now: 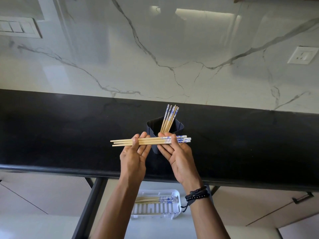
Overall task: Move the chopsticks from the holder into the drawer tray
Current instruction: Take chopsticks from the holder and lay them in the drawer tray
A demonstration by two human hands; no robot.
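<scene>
I pinch the chopsticks point(151, 141) level, fingers curled round them, left hand point(133, 154) by the bare tips, right hand point(177, 156) by the patterned ends, just nearer than the dark holder point(149, 129), the white tray point(178, 195) nearer still.

Both forearms bare; right wrist carries stacked black bracelets point(196, 194), beaded and braided, with a dark cord end point(186, 207) hanging loose.

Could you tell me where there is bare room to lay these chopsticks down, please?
The black countertop lies bare left of the holder and right of it too. In the white tray, the slatted middle is free; chopsticks crowd its far side.
</scene>
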